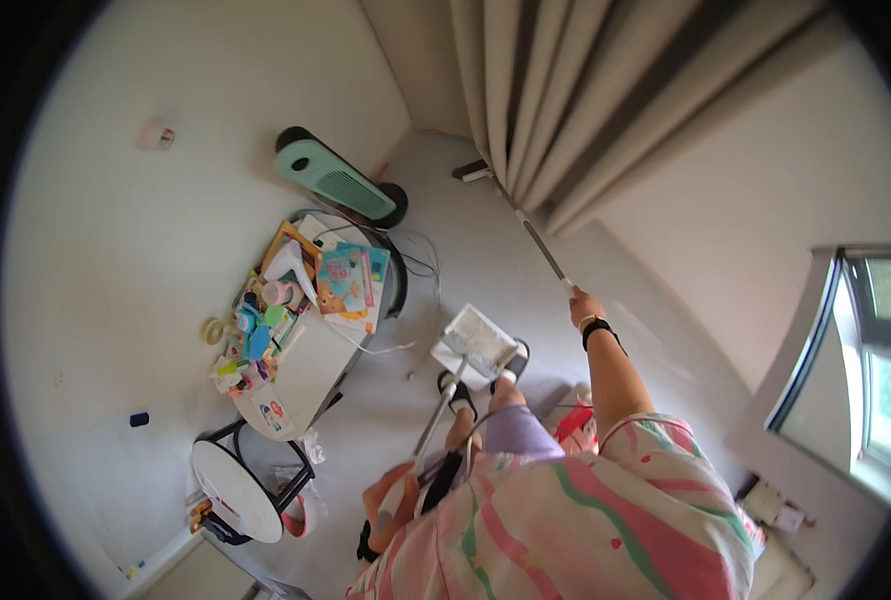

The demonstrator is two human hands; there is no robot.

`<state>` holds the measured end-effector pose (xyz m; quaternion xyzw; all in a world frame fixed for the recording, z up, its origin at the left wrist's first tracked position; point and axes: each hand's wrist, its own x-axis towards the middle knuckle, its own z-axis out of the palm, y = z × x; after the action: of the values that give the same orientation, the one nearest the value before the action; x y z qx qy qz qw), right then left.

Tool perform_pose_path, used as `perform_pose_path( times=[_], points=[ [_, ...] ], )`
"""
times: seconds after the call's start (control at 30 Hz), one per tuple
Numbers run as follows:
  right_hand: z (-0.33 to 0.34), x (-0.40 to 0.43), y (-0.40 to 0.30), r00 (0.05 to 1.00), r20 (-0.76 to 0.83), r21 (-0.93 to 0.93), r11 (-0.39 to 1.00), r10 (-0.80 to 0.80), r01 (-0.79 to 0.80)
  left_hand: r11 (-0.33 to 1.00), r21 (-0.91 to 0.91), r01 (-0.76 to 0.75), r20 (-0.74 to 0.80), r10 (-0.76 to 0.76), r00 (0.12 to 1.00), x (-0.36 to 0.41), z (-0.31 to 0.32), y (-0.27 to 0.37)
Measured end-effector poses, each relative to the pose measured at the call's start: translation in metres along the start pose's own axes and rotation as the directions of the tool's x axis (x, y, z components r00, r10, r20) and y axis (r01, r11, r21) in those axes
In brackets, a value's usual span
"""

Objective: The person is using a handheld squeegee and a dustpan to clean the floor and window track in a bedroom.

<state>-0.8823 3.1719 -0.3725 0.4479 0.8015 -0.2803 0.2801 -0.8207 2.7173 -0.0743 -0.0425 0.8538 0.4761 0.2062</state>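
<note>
My right hand [586, 306] grips the pole of a broom [543, 244], held out ahead with its head on the grey floor beside the hem of the beige curtain [558, 112]. Near my waist, my left hand [391, 499] is closed around the long handle of a white dustpan [483, 337]. The pan lies just in front of my feet, with greyish debris in it. Dark bands circle both wrists.
A white table [307, 375] with books, a hair dryer and toys stands on the left, a white-seated chair [235, 487] beside it. A green fan-like appliance [337, 180] stands behind the table. Cables [434, 262] trail on the floor. A red-and-white bag or box [577, 427] is by my legs.
</note>
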Motion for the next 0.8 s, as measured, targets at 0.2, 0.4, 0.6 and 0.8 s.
perform_pose_path(
  times=[0.2, 0.4, 0.6, 0.8],
  points=[
    [0.028, -0.125, 0.145, 0.994, -0.089, -0.092, 0.993, 0.066, -0.075, 0.969, 0.006, -0.249, 0.212, 0.242, 0.947, 0.028, -0.026, 0.006],
    [0.062, -0.228, 0.247, 0.961, -0.112, -0.062, 0.964, 0.251, -0.259, 0.932, -0.048, -0.359, 0.301, 0.356, 0.884, 0.031, -0.046, -0.004],
    [0.078, -0.34, 0.311, 0.947, -0.24, 0.229, 0.96, 0.215, -0.16, 0.905, -0.06, -0.422, 0.395, 0.41, 0.822, 0.022, -0.064, -0.017],
    [0.076, -0.434, 0.276, 0.953, -0.264, 0.224, 0.97, 0.151, -0.092, 0.893, -0.038, -0.448, 0.355, 0.431, 0.829, 0.016, -0.081, -0.032]
  ],
)
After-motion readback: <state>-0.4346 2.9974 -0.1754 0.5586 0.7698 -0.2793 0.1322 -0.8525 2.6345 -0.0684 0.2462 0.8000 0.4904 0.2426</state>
